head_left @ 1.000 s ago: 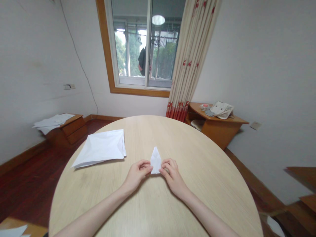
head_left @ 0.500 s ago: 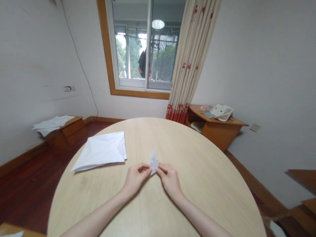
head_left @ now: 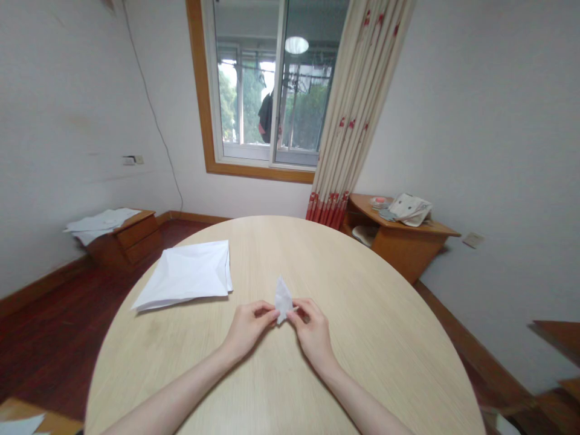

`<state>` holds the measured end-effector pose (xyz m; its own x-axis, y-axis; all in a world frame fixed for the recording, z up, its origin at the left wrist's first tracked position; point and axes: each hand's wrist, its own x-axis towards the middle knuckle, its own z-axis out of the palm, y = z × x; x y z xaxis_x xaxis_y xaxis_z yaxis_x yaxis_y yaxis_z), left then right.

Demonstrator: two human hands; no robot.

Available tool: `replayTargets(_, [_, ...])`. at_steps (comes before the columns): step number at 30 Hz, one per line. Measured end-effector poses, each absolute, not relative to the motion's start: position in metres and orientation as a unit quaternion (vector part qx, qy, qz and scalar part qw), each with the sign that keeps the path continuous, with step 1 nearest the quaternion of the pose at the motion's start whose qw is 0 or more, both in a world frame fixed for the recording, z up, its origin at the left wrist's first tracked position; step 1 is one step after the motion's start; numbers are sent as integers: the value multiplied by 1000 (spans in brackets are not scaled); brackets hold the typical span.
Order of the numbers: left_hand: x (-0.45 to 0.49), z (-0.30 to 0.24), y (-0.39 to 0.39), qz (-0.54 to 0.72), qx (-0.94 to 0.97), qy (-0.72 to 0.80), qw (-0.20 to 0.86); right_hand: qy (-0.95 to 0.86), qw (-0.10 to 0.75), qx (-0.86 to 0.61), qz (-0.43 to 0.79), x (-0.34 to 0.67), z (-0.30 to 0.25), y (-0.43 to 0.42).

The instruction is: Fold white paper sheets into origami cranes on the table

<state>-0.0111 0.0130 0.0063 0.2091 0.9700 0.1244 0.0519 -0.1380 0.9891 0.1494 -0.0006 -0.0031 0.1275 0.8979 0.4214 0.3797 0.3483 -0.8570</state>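
Note:
A small piece of folded white paper (head_left: 283, 298), narrow and pointed at its far end, is held just over the middle of the round wooden table (head_left: 290, 380). My left hand (head_left: 252, 326) pinches its left edge near the bottom, thumb on the near face. On the other side, my right hand (head_left: 312, 329) grips the lower right edge between thumb and fingers. Some fingertips are hidden behind the paper. To the left of my hands lies a stack of white paper sheets (head_left: 185, 275).
Beyond the table on the left is a low drawer cabinet (head_left: 136, 232) with papers on top. A corner desk (head_left: 403, 241) at the back right bears a pale cloth bag (head_left: 410, 209). A long curtain (head_left: 348, 121) hangs beside the window.
The folded paper's left face has turned more toward me, and its right edge looks slightly parted. My right hand has shifted a little; the left keeps its pinch. The camera view has tilted slightly.

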Motion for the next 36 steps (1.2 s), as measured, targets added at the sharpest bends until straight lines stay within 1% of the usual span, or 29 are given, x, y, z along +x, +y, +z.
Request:
replayTargets(4, [-10,9,12,471,566,413,536,-631,547,-491,248,148,-1,-4])
replayTargets(12, [-10,11,12,484,536,400,565,-688,506,-434,286,148,8,-11])
replayTargets(24, [-12,15,12,465,604,383,522,-682,500,-450,286,149,7,-12])
replayTargets(31, [-17,10,16,481,668,377,425,-674,507,-450,294,152,3,-8])
replayTargets(33, [-17,11,15,491,668,358,430,-663,516,-451,301,152,2,-7])
replayTargets(36, [-15,13,14,485,655,335,472,-643,532,-449,320,151,2,-7])
